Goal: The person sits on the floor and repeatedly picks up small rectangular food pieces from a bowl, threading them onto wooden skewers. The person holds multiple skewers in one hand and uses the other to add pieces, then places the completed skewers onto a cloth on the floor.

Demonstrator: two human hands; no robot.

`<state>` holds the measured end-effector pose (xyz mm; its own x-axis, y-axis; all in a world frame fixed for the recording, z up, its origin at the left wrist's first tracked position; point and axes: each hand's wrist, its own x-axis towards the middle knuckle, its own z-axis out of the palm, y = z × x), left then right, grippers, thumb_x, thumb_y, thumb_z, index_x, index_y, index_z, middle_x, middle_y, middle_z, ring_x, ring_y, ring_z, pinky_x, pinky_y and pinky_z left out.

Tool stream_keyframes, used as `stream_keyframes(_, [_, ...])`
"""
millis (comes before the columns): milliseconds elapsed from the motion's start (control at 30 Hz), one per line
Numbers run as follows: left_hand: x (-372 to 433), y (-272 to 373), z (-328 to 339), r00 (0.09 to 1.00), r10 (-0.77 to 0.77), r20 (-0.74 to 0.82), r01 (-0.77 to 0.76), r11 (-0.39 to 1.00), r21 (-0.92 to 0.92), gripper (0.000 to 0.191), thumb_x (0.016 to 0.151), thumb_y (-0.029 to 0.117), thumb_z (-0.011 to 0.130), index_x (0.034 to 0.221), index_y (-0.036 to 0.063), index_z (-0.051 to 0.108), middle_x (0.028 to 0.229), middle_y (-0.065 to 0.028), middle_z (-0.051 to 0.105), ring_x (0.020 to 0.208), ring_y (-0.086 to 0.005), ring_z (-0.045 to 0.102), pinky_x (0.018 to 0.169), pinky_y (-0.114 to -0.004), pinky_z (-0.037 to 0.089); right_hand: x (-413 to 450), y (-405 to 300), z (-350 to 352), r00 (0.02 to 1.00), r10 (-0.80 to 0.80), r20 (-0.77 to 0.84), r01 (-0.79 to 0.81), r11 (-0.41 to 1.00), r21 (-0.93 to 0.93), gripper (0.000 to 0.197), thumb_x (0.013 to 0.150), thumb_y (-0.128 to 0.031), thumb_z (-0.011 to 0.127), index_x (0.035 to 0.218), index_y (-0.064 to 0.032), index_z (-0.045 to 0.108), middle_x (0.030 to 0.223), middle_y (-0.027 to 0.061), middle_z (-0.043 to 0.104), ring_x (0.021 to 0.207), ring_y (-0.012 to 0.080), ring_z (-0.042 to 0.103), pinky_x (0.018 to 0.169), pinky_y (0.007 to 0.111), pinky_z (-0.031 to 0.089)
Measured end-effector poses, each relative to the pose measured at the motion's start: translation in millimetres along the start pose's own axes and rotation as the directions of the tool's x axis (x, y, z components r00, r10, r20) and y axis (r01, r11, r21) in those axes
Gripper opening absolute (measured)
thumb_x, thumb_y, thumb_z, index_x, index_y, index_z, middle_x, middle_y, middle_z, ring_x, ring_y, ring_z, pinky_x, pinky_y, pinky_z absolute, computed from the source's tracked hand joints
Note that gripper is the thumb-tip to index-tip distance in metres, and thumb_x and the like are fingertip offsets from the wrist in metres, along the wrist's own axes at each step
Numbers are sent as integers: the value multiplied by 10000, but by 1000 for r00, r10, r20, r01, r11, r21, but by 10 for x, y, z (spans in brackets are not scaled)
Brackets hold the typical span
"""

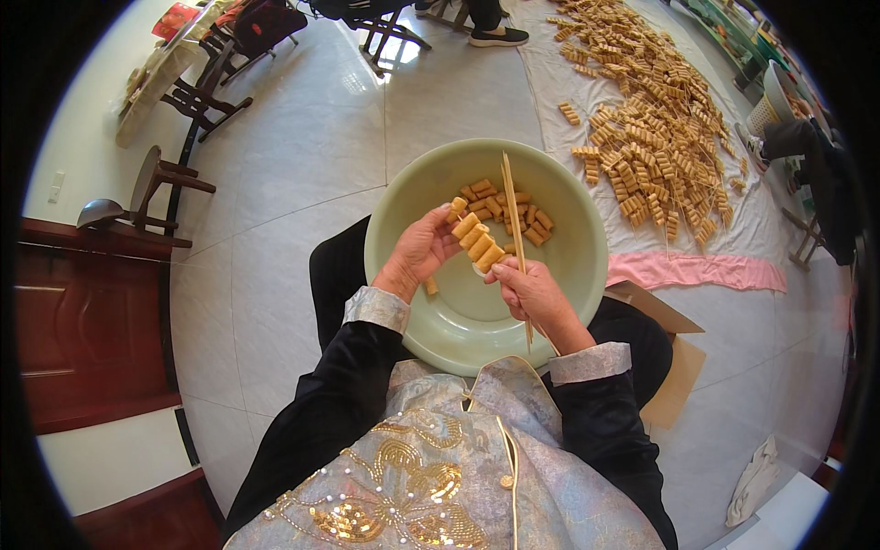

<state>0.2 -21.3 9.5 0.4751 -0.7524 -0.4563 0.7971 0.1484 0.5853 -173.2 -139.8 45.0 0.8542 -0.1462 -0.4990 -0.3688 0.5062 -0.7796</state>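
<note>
A large pale green basin (426, 330) rests on my lap. Above it my right hand (533, 292) grips a bundle of thin wooden skewers (515, 220) and the near end of a skewer that bears several golden-brown rolls (478, 242) side by side. My left hand (427, 249) holds one more roll (457, 209) between thumb and fingers at the skewer's far end. Loose rolls (537, 232) lie in a heap at the basin's far side, and a single roll (431, 285) lies below my left hand.
Many skewered rolls (660, 137) are piled on a white cloth (729, 240) on the floor, edged by a pink cloth (694, 272). An open cardboard box (677, 378) stands beside my right knee. Wooden stools (155, 185) are at left; other people's legs (485, 14) show at the top and right.
</note>
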Motion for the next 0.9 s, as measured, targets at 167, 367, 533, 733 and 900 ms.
stream_keyframes(167, [-16, 11, -3, 1000, 14, -24, -14, 1000, 16, 268, 920, 211, 484, 1103, 21, 532, 1011, -92, 603, 971, -216, 596, 891, -369, 487, -3, -10, 3, 1000, 13, 8, -13, 1000, 5, 217, 918, -221, 493, 840, -37, 579, 477, -48, 391, 344, 43, 286, 333, 206, 231])
stream_keyframes(367, [-26, 18, 5, 999, 29, -32, -29, 1000, 11, 258, 913, 211, 495, 1084, 23, 540, 995, -87, 605, 962, -208, 597, 886, -370, 488, 1, -10, 6, 1000, 18, 2, -18, 1000, -7, 220, 921, -218, 487, 840, -34, 578, 472, -46, 391, 340, 44, 288, 332, 205, 235])
stream_keyframes(533, [-50, 43, -5, 999, 28, 22, -29, 998, 62, 275, 913, 218, 492, 1094, 15, 539, 1015, -97, 607, 960, -206, 604, 884, -361, 492, -19, -22, 11, 1000, -1, 6, 1, 1000, -21, 207, 893, -221, 518, 804, -45, 580, 474, -51, 391, 346, 36, 290, 332, 201, 230])
stream_keyframes(733, [-96, 114, 30, 998, -3, 64, -11, 977, 212, 299, 918, 230, 478, 1109, 7, 538, 1034, -115, 612, 941, -206, 615, 864, -342, 504, -35, -31, 5, 1000, -2, 19, 3, 999, -52, 210, 904, -220, 506, 816, -42, 575, 464, -58, 376, 345, 29, 279, 335, 199, 225])
stream_keyframes(900, [-120, 95, 156, 1000, 16, 23, -23, 936, 350, 330, 931, 266, 464, 1124, 4, 522, 1048, -120, 599, 951, -211, 607, 849, -340, 508, 3, 22, 8, 999, -51, 6, 51, 998, -34, 212, 907, -222, 503, 820, -42, 574, 467, -62, 370, 349, 28, 277, 338, 200, 221])
